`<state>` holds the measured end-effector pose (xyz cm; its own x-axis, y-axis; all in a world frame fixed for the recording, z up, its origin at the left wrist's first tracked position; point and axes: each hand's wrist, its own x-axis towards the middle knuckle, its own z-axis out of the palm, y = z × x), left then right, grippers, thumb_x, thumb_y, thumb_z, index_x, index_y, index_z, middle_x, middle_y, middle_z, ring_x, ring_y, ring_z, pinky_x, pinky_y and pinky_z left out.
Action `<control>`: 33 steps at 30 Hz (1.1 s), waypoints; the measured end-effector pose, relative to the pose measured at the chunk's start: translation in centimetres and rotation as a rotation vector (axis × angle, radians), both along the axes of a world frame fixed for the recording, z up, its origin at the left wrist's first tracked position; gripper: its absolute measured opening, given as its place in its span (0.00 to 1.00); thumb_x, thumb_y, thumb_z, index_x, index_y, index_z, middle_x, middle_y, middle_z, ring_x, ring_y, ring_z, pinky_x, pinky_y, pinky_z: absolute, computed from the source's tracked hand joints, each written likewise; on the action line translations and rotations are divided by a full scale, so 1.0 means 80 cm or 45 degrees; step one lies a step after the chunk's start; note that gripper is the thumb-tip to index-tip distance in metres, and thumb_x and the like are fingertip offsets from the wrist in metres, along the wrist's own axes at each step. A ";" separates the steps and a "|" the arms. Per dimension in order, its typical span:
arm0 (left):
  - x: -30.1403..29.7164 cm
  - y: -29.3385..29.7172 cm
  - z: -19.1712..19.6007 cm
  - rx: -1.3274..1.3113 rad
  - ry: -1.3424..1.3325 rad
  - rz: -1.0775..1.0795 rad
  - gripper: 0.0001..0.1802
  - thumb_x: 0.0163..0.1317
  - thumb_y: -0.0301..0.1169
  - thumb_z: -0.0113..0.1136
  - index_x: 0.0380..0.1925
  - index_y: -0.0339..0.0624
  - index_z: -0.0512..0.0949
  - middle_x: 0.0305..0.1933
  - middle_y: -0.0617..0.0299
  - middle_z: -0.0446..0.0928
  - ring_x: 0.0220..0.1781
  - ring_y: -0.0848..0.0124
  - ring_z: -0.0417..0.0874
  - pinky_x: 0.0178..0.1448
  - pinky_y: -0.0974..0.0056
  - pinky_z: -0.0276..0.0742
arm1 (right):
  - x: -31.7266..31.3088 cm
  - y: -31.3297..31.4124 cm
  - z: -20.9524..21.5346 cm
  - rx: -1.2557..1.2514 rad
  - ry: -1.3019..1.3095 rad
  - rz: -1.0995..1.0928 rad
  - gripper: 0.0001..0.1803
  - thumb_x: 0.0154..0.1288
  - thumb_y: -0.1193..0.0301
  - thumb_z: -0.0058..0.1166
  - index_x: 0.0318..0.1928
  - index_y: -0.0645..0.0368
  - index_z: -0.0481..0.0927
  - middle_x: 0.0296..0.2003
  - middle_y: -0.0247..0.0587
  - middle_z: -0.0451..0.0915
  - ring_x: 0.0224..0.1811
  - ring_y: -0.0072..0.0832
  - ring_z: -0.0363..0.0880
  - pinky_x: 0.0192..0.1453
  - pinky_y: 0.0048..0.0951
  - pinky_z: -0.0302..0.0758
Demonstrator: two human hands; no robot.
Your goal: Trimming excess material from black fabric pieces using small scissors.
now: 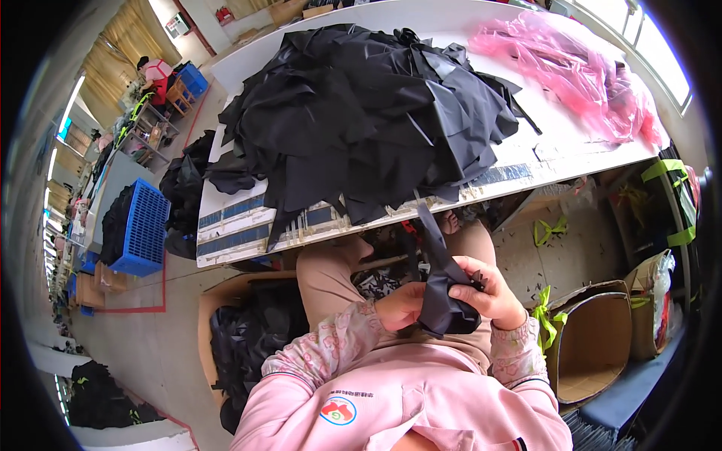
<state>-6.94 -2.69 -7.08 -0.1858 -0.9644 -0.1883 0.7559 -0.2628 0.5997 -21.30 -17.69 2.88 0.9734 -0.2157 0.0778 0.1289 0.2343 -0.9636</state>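
Over my lap, a black fabric piece [444,297] is held between my two hands, with a narrow strip of it reaching up to the table edge. My left hand [401,307] pinches its left side, fingers closed. On the other side my right hand [487,292] is closed on the same piece, thumb over the cloth. A small dark jagged thing shows by the right fingers; I cannot make out what it is. Just beyond lies a big heap of black fabric pieces [361,128] on the white table [556,154].
Pink plastic sheeting [579,75] lies at the table's far right. Left of my legs stands a cardboard box [207,316] of black fabric; an open cardboard box [594,346] is at right. A blue crate [143,229] stands on the left floor. Another person [156,75] is farther back.
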 end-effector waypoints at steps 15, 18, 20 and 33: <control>0.065 0.010 0.084 -0.076 -0.245 0.947 0.11 0.64 0.25 0.55 0.47 0.42 0.74 0.47 0.65 0.79 0.50 0.72 0.79 0.56 0.64 0.73 | 0.011 -0.006 -0.032 -0.109 -0.054 -0.550 0.21 0.68 0.78 0.53 0.60 0.69 0.68 0.49 0.36 0.77 0.53 0.19 0.73 0.59 0.22 0.68; 0.059 0.008 0.092 -0.017 -0.238 0.957 0.13 0.64 0.26 0.56 0.49 0.41 0.74 0.46 0.66 0.79 0.49 0.73 0.79 0.56 0.66 0.73 | 0.014 -0.005 -0.036 -0.131 0.014 -0.534 0.20 0.68 0.77 0.53 0.59 0.68 0.69 0.46 0.33 0.78 0.49 0.17 0.73 0.57 0.20 0.69; 0.060 0.010 0.085 0.015 -0.222 0.973 0.14 0.64 0.27 0.57 0.50 0.40 0.73 0.46 0.66 0.79 0.48 0.73 0.79 0.56 0.68 0.72 | 0.017 -0.002 -0.037 -0.140 0.021 -0.545 0.18 0.69 0.75 0.54 0.57 0.67 0.71 0.43 0.32 0.78 0.45 0.15 0.73 0.52 0.19 0.70; 0.075 0.012 0.052 -0.083 -0.970 1.008 0.12 0.66 0.21 0.55 0.49 0.33 0.78 0.47 0.66 0.79 0.49 0.78 0.76 0.58 0.72 0.69 | 0.019 0.001 -0.047 -0.358 0.115 -0.804 0.09 0.70 0.70 0.53 0.36 0.64 0.77 0.22 0.21 0.67 0.26 0.11 0.59 0.28 0.16 0.58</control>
